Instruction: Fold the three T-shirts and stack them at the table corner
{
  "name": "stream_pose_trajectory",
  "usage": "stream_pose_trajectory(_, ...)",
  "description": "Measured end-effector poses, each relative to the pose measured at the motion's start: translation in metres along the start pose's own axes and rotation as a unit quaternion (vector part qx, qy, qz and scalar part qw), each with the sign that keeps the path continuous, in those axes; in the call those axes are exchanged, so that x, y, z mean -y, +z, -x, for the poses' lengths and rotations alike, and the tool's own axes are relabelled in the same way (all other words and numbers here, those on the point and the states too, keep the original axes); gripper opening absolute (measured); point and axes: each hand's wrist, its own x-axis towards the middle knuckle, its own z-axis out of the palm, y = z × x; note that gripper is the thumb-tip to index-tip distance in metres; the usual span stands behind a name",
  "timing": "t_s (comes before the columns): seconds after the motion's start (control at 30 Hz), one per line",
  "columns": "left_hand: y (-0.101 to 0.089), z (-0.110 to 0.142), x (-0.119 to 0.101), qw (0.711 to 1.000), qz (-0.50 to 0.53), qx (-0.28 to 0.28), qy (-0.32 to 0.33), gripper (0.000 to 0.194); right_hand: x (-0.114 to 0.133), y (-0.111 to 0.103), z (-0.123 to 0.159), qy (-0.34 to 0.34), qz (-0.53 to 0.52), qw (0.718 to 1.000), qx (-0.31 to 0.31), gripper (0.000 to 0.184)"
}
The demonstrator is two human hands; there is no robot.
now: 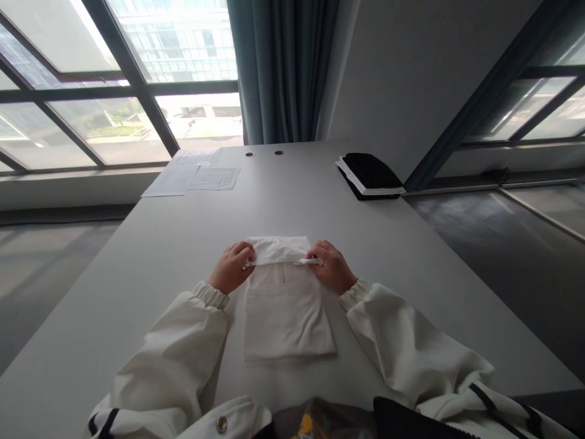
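A white folded garment [286,323] lies flat on the table in front of me, its far end turned over toward me in a band. My left hand [234,263] pinches the left end of that folded band. At the band's right end, my right hand [329,262] grips the cloth between thumb and fingers. Below the band, a short vertical seam or slit shows near the middle of the cloth. Some creases run across the lower right part. What kind of garment it is, I cannot tell.
The cloth rests on a white table [183,256]. At its far left lie several paper sheets [214,178]. A black-covered stack with white pages [369,175] sits at the far right edge. Two round holes [278,153] are near the far edge, before a blue-grey curtain [283,73].
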Motion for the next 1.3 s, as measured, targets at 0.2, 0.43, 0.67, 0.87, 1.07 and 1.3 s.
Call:
stream_pose_trajectory(0.2,0.007,0.022,-0.007,0.994,0.041,0.097,0.005,0.009,-0.007,-0.002,0.013,-0.012,0.020,0.998,0.055,0.009)
stream_pose_trajectory(0.43,0.003,0.024,-0.006,0.996,-0.030,0.082,-0.016,0.014,-0.007,-0.002,0.012,-0.035,0.033,0.992,0.119,0.007)
stream_pose_trajectory(0.67,0.006,0.014,-0.031,0.998,-0.057,0.002,-0.027,0.031,-0.013,-0.001,0.008,-0.034,0.016,0.995,0.096,0.024)
stream_pose_trajectory(0.87,0.034,-0.017,0.021,0.978,0.003,-0.049,-0.204,0.047,-0.032,0.023,-0.019,0.126,0.062,0.990,-0.023,0.031)
stream_pose_trajectory(1.07,0.032,-0.036,0.068,0.991,0.090,0.009,-0.095,0.028,-0.059,0.025,-0.041,0.097,0.030,0.995,0.013,0.034)
stream_pose_trajectory(1.3,0.033,-0.047,0.068,0.988,0.105,0.017,-0.109,0.015,-0.072,0.019,-0.047,0.096,0.001,0.994,0.060,0.029)
